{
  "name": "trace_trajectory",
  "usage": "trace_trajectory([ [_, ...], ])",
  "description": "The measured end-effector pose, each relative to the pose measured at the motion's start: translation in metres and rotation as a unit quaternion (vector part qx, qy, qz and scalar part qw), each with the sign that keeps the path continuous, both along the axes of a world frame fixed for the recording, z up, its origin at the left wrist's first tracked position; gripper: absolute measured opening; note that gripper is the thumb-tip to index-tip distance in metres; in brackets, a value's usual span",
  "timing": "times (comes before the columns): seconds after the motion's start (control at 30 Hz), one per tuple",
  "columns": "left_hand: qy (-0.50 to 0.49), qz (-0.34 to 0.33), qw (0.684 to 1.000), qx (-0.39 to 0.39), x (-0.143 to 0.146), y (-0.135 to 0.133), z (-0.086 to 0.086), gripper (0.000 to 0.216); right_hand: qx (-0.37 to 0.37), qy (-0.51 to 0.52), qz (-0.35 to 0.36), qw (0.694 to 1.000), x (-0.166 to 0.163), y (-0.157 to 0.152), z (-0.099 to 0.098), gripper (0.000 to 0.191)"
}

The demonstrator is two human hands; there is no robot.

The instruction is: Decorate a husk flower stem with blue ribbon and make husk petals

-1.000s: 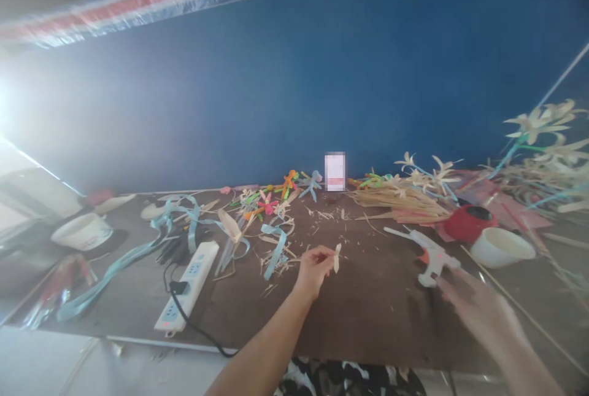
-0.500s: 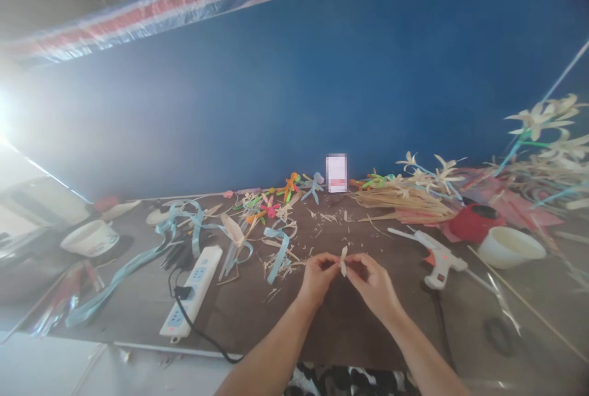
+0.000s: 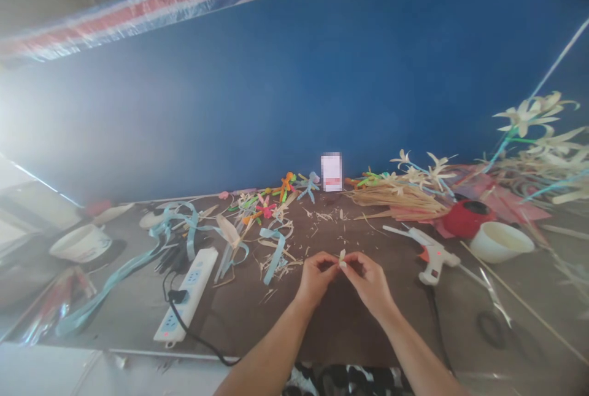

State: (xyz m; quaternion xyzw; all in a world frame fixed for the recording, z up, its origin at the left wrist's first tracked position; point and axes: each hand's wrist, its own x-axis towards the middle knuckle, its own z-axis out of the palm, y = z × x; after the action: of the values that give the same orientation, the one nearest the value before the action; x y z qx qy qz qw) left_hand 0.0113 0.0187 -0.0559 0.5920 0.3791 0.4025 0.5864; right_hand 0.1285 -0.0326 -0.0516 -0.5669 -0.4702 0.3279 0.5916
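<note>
Between my fingertips is a small pale strip (image 3: 342, 255), like a piece of dried husk, held just above the dark table (image 3: 340, 316). My left hand (image 3: 316, 276) pinches it from the left. My right hand (image 3: 365, 276) pinches it from the right, thumb and index finger meeting the other hand's. Most of the strip is hidden by the fingers. To the right of my hands lies a white glue gun (image 3: 435, 255) with its cable. Left of them are a curled light-blue ribbon (image 3: 276, 255) and pale scraps (image 3: 294, 264).
A white power strip (image 3: 186, 298) with a black plug lies left. Scissors (image 3: 496, 298), a cream cup (image 3: 501, 242) and a red container (image 3: 467, 218) stand or lie right. Pale husk flowers (image 3: 529, 115), a straw bundle (image 3: 405, 199) and colourful pipe-cleaner figures (image 3: 265, 205) line the back.
My fingers have come closer together around the pale strip, and less of it shows now. The view has shifted slightly, so the table items sit a little further left.
</note>
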Motion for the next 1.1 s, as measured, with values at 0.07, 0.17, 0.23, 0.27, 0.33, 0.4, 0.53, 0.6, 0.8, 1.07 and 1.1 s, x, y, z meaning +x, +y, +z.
trace_trajectory([
  [0.07, 0.011, 0.004, 1.0, 0.016, 0.0, 0.0, 0.002, 0.019, -0.006, 0.01, -0.003, 1.0, -0.001, -0.001, 0.001, 0.018],
  [0.17, 0.028, 0.014, 0.999, 0.04, 0.0, 0.0, 0.005, 0.017, -0.017, 0.027, -0.003, 0.999, -0.001, -0.001, 0.001, 0.019],
  [0.23, 0.032, 0.021, 0.998, 0.054, 0.0, 0.0, 0.006, 0.016, -0.021, 0.034, -0.004, 0.999, -0.001, -0.001, 0.0, 0.02],
  [0.27, 0.032, 0.023, 0.997, 0.06, 0.0, -0.001, 0.007, 0.016, -0.022, 0.035, -0.005, 0.999, -0.001, -0.001, 0.0, 0.02],
  [0.33, 0.029, 0.025, 0.997, 0.073, -0.001, -0.001, 0.009, 0.014, -0.023, 0.036, -0.006, 0.999, -0.001, -0.001, -0.002, 0.02],
  [0.4, 0.028, 0.023, 0.995, 0.089, -0.001, -0.001, 0.01, 0.013, -0.024, 0.033, -0.005, 0.999, -0.001, -0.001, -0.003, 0.019],
  [0.53, 0.027, 0.021, 0.995, 0.098, -0.001, -0.001, 0.008, 0.011, -0.018, 0.021, -0.003, 1.0, -0.002, -0.002, -0.002, 0.017],
  [0.6, 0.014, 0.017, 0.998, 0.053, -0.001, 0.0, 0.004, 0.014, 0.002, 0.015, 0.008, 1.0, -0.003, -0.004, -0.002, 0.015],
  [0.8, -0.1, 0.002, 0.99, -0.101, -0.001, 0.004, 0.0, 0.021, 0.027, -0.025, 0.038, 0.999, -0.008, -0.008, -0.001, 0.031],
  [1.07, -0.179, -0.034, 0.969, -0.168, -0.004, 0.003, 0.01, 0.018, 0.026, -0.025, 0.045, 0.998, -0.015, -0.006, -0.001, 0.018],
  [1.1, -0.175, -0.04, 0.969, -0.172, -0.004, 0.002, 0.011, 0.019, 0.03, -0.026, 0.048, 0.998, -0.016, -0.006, 0.0, 0.018],
])
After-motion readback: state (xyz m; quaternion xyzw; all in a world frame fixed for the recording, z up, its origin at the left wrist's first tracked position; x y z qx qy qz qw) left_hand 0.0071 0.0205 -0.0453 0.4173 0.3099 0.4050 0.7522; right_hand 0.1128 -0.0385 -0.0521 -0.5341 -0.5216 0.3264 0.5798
